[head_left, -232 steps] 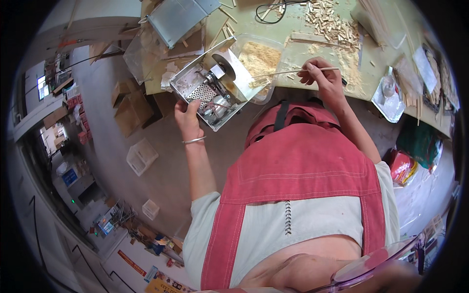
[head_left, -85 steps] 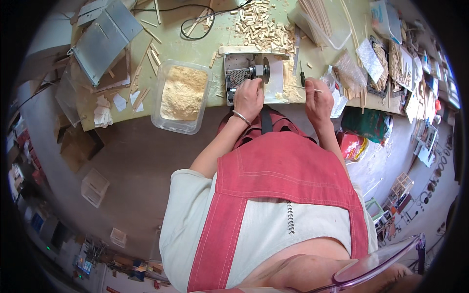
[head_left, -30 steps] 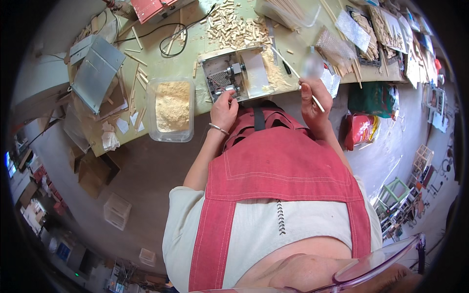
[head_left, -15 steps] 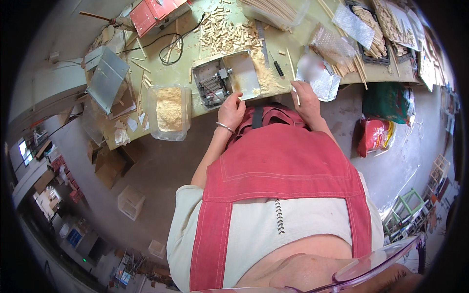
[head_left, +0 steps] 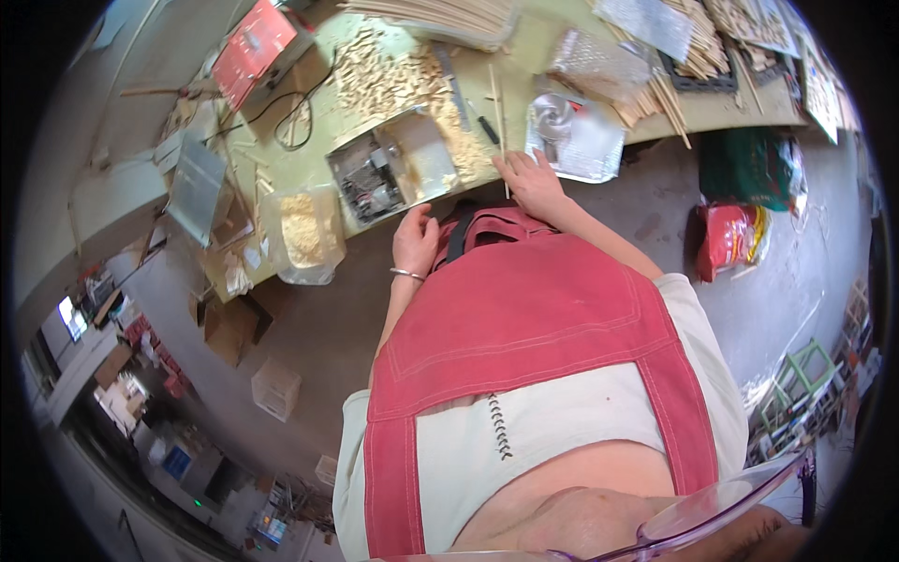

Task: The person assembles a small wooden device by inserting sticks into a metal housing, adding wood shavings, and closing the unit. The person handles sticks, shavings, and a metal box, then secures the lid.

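My right hand (head_left: 536, 187) is at the table's front edge, fingers closed on a thin wooden stick (head_left: 497, 103) that runs away from me across the tabletop. The stick's near end shows just below the fingertips. My left hand (head_left: 415, 244), with a bangle at the wrist, is by the near side of an open metal box (head_left: 428, 150). Its fingers are curled, and whatever they hold, if anything, is hidden. Inside the box's left part is a small motor mechanism (head_left: 375, 178); pale dust lies in the right part. A dark-handled screwdriver (head_left: 488, 129) lies beside the stick.
Small cut wood pieces (head_left: 384, 80) are heaped behind the box, beside a flat metal strip (head_left: 451, 89). A clear tub of sawdust (head_left: 304, 234) stands left. To the right lie a silver foil bag (head_left: 590, 145) and bubble wrap (head_left: 599, 61). A red machine (head_left: 255, 51) and black cable are back left.
The view has shifted, so the table appears turned and further left. My right hand and the stick are closer to the screwdriver. My left hand has drawn back slightly from the box.
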Motion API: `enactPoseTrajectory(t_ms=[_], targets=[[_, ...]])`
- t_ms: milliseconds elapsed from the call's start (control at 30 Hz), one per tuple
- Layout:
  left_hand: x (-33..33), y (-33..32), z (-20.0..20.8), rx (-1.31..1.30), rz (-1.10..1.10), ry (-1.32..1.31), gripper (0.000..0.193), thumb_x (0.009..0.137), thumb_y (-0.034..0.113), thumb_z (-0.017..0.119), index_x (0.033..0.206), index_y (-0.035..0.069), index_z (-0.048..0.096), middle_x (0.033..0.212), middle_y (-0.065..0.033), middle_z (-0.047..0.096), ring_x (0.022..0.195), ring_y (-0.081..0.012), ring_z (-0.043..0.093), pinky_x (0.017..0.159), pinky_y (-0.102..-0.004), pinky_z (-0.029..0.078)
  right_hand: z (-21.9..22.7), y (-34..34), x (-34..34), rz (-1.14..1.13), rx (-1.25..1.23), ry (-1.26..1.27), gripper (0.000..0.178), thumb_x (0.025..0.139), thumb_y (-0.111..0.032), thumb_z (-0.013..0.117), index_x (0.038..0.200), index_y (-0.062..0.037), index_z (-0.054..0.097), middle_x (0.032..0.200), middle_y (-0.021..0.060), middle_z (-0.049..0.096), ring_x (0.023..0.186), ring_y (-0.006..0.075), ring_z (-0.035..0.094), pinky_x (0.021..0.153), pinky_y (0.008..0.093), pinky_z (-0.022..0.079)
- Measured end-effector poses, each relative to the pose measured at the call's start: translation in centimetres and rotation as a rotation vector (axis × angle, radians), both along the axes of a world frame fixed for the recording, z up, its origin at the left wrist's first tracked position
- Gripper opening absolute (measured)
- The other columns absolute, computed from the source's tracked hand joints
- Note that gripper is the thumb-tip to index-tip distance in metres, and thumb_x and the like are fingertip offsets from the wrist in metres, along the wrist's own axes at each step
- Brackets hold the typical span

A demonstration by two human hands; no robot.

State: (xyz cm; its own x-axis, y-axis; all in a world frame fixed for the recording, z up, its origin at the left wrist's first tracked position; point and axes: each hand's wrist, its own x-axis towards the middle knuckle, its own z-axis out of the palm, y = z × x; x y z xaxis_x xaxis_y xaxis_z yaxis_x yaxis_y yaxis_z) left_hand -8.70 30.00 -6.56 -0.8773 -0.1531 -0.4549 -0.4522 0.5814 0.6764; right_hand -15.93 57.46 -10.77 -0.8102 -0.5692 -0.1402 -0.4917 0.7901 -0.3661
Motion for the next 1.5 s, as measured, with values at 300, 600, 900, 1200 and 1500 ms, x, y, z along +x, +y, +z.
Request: enactPoseTrajectory(t_ms=[300, 600, 900, 1200, 1500], targets=[[0.1, 2.2, -0.2, 0.081, 0.024, -0.009, 0.029, 0.093, 0.007, 0.061, 0.12, 0.0, 0.06, 0.081, -0.0017, 0.061, 0.071, -0.0069, 0.057, 0.062, -0.0231, 0.048, -3.7, 6.8, -0.9, -0.627, -0.357, -0.05, 0.022, 0.083, -0.022, 0.066, 0.099, -0.0068, 0.062, 0.094, 0.0158, 0.061, 0.085, 0.0355, 0.061, 0.072, 0.0458, 0.049], [1.2, 2.4, -1.3, 0.069, 0.054, 0.001, 0.03, 0.093, 0.007, 0.06, 0.121, 0.0, 0.059, 0.08, -0.0023, 0.061, 0.068, -0.007, 0.057, 0.06, -0.0234, 0.048, -1.3, 6.9, -6.3, -0.554, 0.002, 0.015, 0.07, 0.068, -0.041, 0.08, 0.122, -0.0059, 0.051, 0.125, 0.0167, 0.052, 0.119, 0.0319, 0.05, 0.091, 0.0474, 0.043], [1.5, 3.2, 0.1, 0.022, 0.088, -0.028, 0.03, 0.092, 0.009, 0.061, 0.121, 0.001, 0.06, 0.08, -0.0029, 0.063, 0.068, -0.0084, 0.058, 0.061, -0.0252, 0.049, -3.6, 6.3, -7.4, -0.588, 0.02, 0.147, 0.091, 0.065, -0.041, 0.084, 0.137, -0.0052, 0.041, 0.136, 0.0184, 0.045, 0.131, 0.0331, 0.04, 0.11, 0.0532, 0.026], [1.8, 3.3, 0.0, 0.039, 0.074, -0.018, 0.029, 0.092, 0.008, 0.061, 0.121, 0.002, 0.06, 0.08, -0.002, 0.062, 0.069, -0.0079, 0.057, 0.062, -0.0244, 0.049, -2.7, 6.6, -9.8, -0.521, 0.007, 0.019, 0.08, 0.068, -0.028, 0.08, 0.136, -0.0051, 0.044, 0.118, 0.0144, 0.052, 0.118, 0.0324, 0.048, 0.101, 0.0503, 0.036], [1.9, 3.1, -0.7, 0.053, 0.079, -0.033, 0.03, 0.092, 0.008, 0.061, 0.122, 0.001, 0.059, 0.081, -0.002, 0.061, 0.068, -0.0073, 0.055, 0.06, -0.0242, 0.047, -2.2, 6.2, -11.3, -0.447, -0.529, -0.088, 0.021, 0.082, -0.012, 0.059, 0.101, -0.0061, 0.065, 0.098, 0.0172, 0.06, 0.097, 0.0371, 0.059, 0.083, 0.0456, 0.049]])
